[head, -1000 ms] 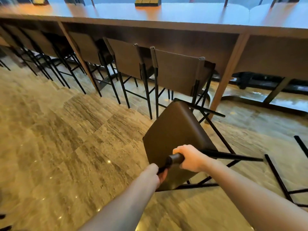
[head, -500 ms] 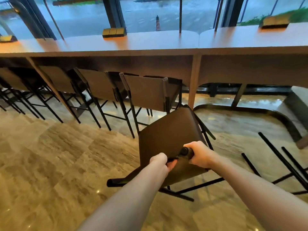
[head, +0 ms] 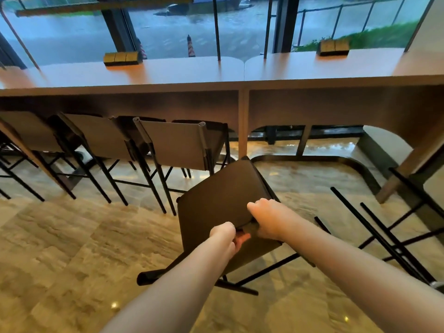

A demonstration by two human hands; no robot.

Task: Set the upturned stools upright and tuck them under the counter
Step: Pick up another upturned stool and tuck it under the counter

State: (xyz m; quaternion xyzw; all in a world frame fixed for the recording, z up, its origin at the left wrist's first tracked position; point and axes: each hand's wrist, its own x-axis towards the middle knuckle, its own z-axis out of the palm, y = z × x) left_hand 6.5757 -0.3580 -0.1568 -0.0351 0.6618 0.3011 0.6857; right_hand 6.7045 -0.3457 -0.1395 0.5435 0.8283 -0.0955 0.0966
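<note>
Tilted stool (head: 216, 200) now sits further right, its seat nearing the surface (head: 168, 78) support post.
Left hand (head: 224, 233) and right hand (head: 266, 217) both clench the stool's near edge bar; three stools (head: 173, 145) tucked under the surface at left; upturned stool legs (head: 384, 236) on the floor at right.

Two socket boxes (head: 122, 58) (head: 333, 47) sit before rainy windows (head: 168, 25), above a glossy stone floor (head: 60, 248).

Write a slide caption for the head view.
Both hands, left and right, grip a tilted stool before the counter.
</note>
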